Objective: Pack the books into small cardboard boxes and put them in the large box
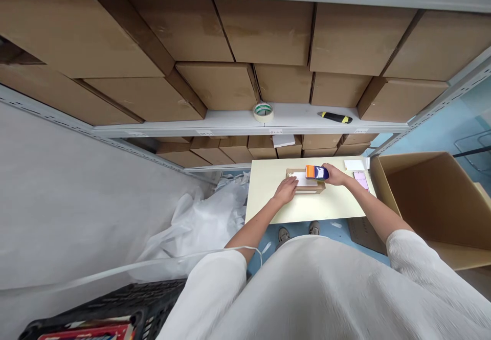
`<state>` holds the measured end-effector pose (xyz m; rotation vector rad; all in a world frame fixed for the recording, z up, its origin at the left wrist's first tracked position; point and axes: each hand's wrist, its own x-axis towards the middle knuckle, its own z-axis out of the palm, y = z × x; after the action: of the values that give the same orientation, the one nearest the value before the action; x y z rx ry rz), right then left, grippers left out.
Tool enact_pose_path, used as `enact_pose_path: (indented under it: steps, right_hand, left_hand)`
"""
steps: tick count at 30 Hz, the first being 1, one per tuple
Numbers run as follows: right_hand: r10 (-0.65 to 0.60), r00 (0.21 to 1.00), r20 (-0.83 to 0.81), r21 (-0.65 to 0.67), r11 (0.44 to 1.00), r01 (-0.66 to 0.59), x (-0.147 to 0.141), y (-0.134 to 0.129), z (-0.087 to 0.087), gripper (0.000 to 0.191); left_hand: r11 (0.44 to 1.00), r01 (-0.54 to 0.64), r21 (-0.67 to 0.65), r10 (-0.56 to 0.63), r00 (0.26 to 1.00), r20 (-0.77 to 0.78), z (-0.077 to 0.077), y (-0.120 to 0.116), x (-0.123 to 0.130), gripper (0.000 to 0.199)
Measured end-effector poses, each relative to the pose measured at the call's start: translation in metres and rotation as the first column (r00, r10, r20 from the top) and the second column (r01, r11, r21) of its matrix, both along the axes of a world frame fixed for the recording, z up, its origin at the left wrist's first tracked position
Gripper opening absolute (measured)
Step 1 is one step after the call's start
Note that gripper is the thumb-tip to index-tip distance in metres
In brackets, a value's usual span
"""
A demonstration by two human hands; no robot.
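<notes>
A small brown cardboard box (321,186) lies on the pale yellow tabletop, with a white paper (303,179) on its upper face. My left hand (286,190) rests at the box's left end, its fingers laid out over the paper's edge. In my right hand (333,175) is an orange, white and dark blue handheld tool (316,172); its exact kind is too small to tell. The fingers are closed around the tool's dark right end. It sits over the right part of the white paper, and whether it touches the paper I cannot tell.
A phone (361,180) and white slips (354,165) lie on the table's (264,191) right side. Above, a shelf (291,112) bears a tape roll (263,112), a utility knife (335,117) and cartons. An open carton (437,202) stands right; white plastic sheeting (203,222) and a black crate (153,304) are left.
</notes>
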<state>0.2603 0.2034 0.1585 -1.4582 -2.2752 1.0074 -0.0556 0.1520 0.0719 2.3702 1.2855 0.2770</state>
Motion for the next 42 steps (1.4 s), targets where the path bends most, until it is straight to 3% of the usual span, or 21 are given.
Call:
enact_pose_path:
  steps: [10,16,21,23,25,28,30,38,42]
  right_hand:
    - [-0.032,0.999,0.002,-0.108,0.994,0.032,0.007,0.005,0.002,0.043]
    - [-0.049,0.996,-0.076,-0.128,0.991,0.039,0.012,0.0,0.0,0.039]
    - [-0.072,0.993,-0.097,-0.153,0.987,0.056,0.016,-0.004,0.001,0.041]
    - [-0.075,0.992,-0.099,-0.147,0.987,0.06,0.015,-0.004,0.001,0.041]
    - [-0.074,0.992,-0.104,-0.13,0.99,0.06,0.013,-0.004,0.001,0.041]
    - [-0.075,0.993,-0.086,-0.104,0.992,0.066,0.009,-0.002,-0.001,0.041]
    - [-0.076,0.995,-0.066,-0.088,0.994,0.07,0.007,-0.002,-0.002,0.04]
    - [-0.059,0.998,-0.033,-0.086,0.995,0.056,0.004,-0.003,-0.003,0.039]
    - [-0.046,0.999,-0.025,-0.06,0.997,0.044,0.004,-0.002,-0.007,0.038]
  left_hand:
    - [0.998,-0.032,-0.055,0.032,0.999,0.008,0.002,0.002,0.001,0.045]
    - [0.99,-0.098,-0.1,0.111,0.986,0.128,0.002,0.004,0.002,0.044]
    - [0.97,-0.189,-0.155,0.223,0.944,0.242,0.016,0.005,0.006,0.037]
    - [0.944,-0.248,-0.219,0.309,0.895,0.321,0.025,0.007,0.013,0.034]
    - [0.892,-0.294,-0.343,0.428,0.793,0.433,0.036,0.011,0.023,0.03]
    - [0.823,-0.277,-0.496,0.55,0.609,0.572,0.051,0.018,0.038,0.023]
    - [0.804,-0.256,-0.537,0.581,0.53,0.618,0.06,0.021,0.046,0.019]
    - [0.765,-0.186,-0.616,0.625,0.443,0.643,0.076,0.019,0.058,0.013]
    - [0.707,-0.173,-0.686,0.685,0.41,0.602,0.076,0.019,0.059,0.019]
